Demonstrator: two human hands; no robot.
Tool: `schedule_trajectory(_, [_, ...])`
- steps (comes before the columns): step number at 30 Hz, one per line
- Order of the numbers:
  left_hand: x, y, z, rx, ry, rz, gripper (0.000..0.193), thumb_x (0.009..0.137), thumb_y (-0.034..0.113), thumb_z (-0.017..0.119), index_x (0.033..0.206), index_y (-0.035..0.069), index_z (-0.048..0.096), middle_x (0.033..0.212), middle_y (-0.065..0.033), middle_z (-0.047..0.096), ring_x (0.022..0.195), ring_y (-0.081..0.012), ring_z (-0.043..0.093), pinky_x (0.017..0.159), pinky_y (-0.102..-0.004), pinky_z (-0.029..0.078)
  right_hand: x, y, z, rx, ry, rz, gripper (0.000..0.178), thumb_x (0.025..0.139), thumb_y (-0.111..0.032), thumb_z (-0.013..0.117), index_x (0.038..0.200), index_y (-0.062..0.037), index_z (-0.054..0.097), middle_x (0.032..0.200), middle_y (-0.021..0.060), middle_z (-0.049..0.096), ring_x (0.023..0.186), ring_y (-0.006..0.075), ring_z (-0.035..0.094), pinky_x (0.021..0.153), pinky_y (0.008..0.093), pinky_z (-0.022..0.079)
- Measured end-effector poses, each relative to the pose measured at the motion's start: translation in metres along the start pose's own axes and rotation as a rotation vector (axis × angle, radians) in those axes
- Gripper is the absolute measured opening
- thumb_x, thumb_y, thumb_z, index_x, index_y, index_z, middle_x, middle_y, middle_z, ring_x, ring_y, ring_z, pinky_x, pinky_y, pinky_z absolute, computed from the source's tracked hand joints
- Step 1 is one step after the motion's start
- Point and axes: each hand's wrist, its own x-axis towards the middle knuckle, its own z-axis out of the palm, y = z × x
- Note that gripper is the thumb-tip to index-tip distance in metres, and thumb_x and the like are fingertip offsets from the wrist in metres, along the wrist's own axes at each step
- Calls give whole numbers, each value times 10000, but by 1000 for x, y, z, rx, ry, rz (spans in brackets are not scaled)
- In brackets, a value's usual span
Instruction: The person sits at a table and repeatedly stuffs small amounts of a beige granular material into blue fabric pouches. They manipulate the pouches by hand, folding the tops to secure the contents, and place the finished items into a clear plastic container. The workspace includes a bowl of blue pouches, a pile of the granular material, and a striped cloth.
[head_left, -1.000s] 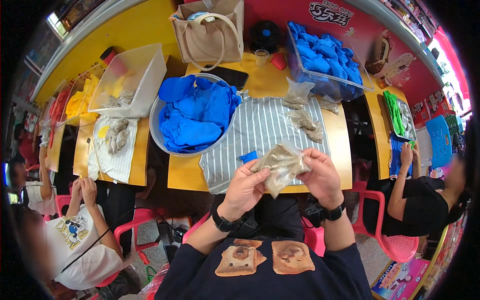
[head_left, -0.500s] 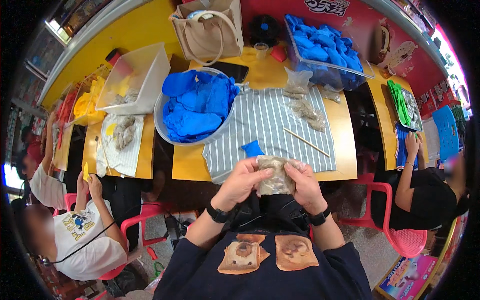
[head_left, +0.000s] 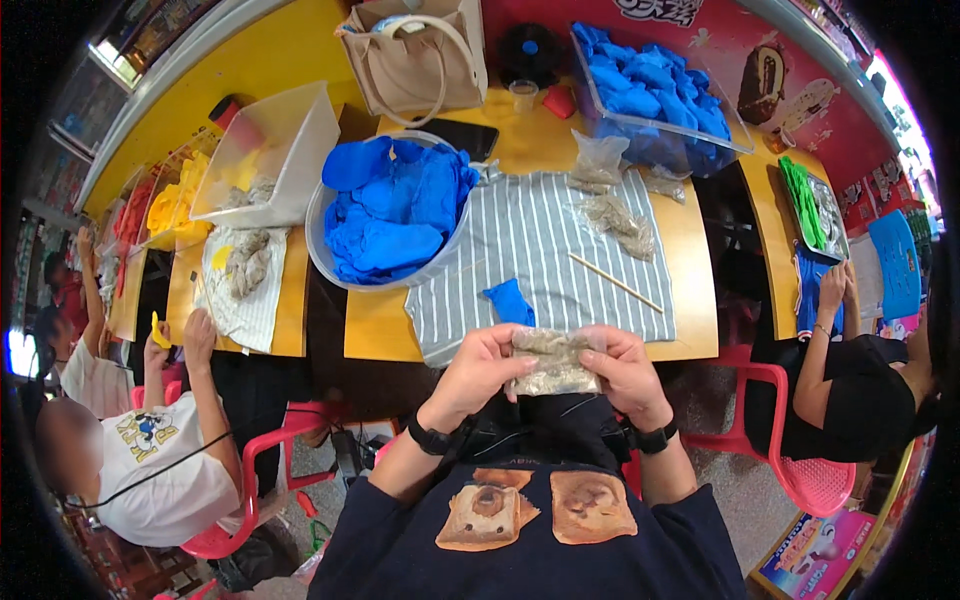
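We had our left hand [head_left: 474, 370] and right hand [head_left: 632, 374] each closed thumb-over-fingers on opposite ends of the clear, sand-coloured bag [head_left: 555, 376] by the table's [head_left: 692, 300] near edge, where, we judged, an even, gentle grip suited keeping its filling level.

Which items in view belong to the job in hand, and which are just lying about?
Likely in the job:
clear packet, held by left hand and right hand
small blue piece on striped cloth
wooden stick
other clear packets
round tub of blue pieces

Probably just lying about:
beige tote bag
dark phone
clear cup
red object
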Motion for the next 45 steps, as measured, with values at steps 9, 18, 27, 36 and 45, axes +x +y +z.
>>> schedule_trajectory(9, [-8, -8, -5, 58, 21, -44, 212, 866, -20, 600, 1071, -30, 650, 842, -46, 671, 601, -62, 602, 460, -185, 477, -8, 10, -7, -137, -3, 49, 229, 850, 62, 593, 1076, 53, 628, 977, 63, 655, 843, 114, 611, 759, 242, 497])
schedule_trajectory(18, [-15, -4, -23, -289, -63, -112, 149, 853, -19, 647, 1000, -33, 669, 982, -141, 668, 743, -151, 664, 606, -234, 548, -10, -9, -2, -339, -171, -134, 196, 778, 101, 515, 861, 47, 684, 966, 111, 632, 900, 149, 586, 815, 277, 460])
schedule_trajectory(27, [-9, 3, -10, -305, 27, -166, 152, 840, -47, 622, 986, -8, 635, 867, -82, 671, 705, -128, 662, 547, -202, 505, -9, -42, 28, -979, -219, -333, 627, 704, -138, 791, 1264, -46, 522, 1160, 155, 560, 1050, 256, 569, 898, 353, 442])
schedule_trajectory(36, [-15, 12, -10, -324, -14, -187, 259, 859, -25, 584, 1118, -36, 594, 930, -132, 666, 697, -155, 668, 543, -195, 515, 2, 11, 46, -1084, -84, -451, 543, 716, -4, 654, 1243, -23, 524, 1032, 176, 630, 892, 343, 633, 766, 369, 507])
schedule_trajectory(45, [-4, 26, -6, -313, -30, -139, 328, 884, 9, 590, 1197, -64, 526, 952, -153, 674, 689, -181, 686, 495, -183, 513, -1, 6, 27, -72, -69, 98, 322, 938, -77, 520, 1247, 11, 494, 1028, 79, 628, 937, 148, 622, 804, 287, 511])
